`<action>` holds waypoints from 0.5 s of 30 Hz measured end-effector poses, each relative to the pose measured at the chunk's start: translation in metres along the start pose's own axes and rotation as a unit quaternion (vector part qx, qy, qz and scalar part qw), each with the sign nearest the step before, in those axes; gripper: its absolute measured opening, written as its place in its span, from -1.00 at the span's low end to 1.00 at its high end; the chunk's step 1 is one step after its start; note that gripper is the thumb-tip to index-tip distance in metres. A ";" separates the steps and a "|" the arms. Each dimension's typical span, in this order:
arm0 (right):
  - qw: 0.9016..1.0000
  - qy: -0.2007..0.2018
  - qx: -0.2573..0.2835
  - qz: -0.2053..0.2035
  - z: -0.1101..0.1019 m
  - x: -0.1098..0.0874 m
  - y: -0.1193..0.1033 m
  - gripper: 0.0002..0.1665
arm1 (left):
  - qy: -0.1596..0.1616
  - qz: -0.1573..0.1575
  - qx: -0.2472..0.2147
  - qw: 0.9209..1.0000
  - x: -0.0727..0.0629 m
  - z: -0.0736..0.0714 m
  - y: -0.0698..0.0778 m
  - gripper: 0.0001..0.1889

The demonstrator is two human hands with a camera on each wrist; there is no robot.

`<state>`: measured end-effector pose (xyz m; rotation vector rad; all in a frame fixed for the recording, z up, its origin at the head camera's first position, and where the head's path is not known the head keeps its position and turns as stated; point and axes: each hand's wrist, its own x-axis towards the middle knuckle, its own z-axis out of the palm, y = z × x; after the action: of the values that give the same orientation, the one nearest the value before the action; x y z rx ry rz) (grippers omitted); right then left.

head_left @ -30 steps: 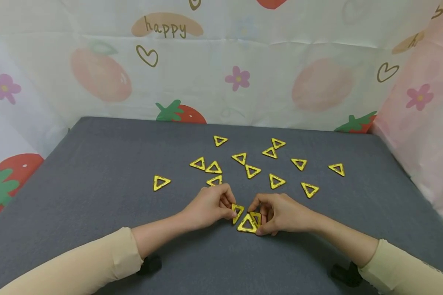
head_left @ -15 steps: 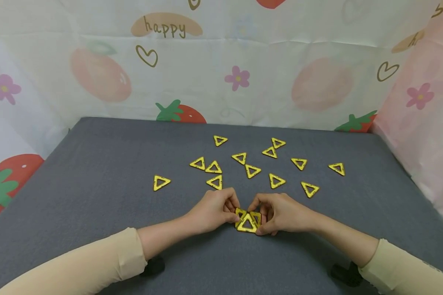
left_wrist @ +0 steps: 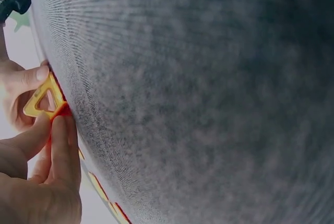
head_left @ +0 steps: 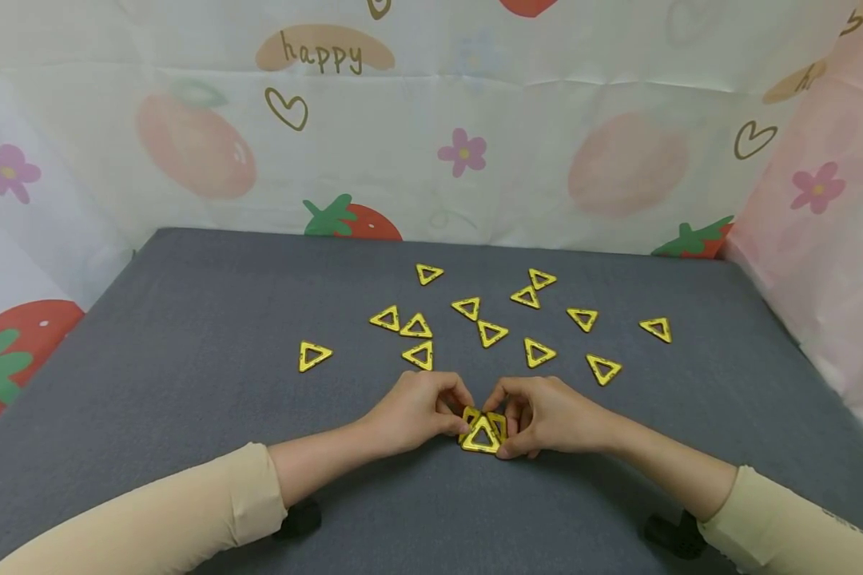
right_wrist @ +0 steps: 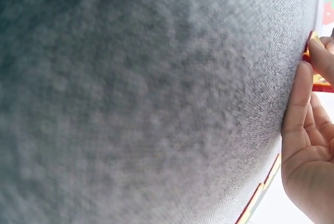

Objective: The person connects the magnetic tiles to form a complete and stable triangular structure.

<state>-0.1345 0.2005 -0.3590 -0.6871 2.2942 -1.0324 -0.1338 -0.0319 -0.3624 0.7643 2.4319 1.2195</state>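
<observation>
Three yellow triangular magnetic tiles with open centres stand together in front of me. The front tile (head_left: 481,437) leans up between the two side tiles, their edges touching or nearly so. My left hand (head_left: 415,411) pinches the left tile (head_left: 469,415) between thumb and fingers, partly covering it. On the other side, my right hand (head_left: 550,414) holds the right tile (head_left: 499,423), its thumb at the front tile's lower right corner. In the left wrist view the front tile (left_wrist: 31,105) stands upright between both hands, its edge red underneath. The right wrist view shows only slivers of the tiles.
Several loose yellow triangular tiles (head_left: 492,334) lie flat beyond my hands on the dark grey table (head_left: 208,319). One tile (head_left: 314,356) lies apart at the left, another (head_left: 657,330) at the far right. A printed curtain (head_left: 518,192) hangs behind the table.
My left hand has moved slightly right and nearer, bringing the left tile from a small gap up against the front tile. The right hand has barely moved.
</observation>
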 end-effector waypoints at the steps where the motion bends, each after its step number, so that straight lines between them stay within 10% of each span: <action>1: 1.000 0.002 -0.004 -0.002 0.000 0.000 0.000 -0.49 | -0.001 0.002 -0.001 1.000 0.000 0.000 0.000 -0.81; 15: 0.998 0.045 -0.053 -0.011 0.001 0.000 0.001 -0.49 | -0.002 0.034 -0.004 0.999 0.003 0.004 -0.001 -0.75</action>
<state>-0.1344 0.2007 -0.3607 -0.7239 2.4384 -0.9741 -0.1343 -0.0282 -0.3659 0.8533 2.4153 1.2495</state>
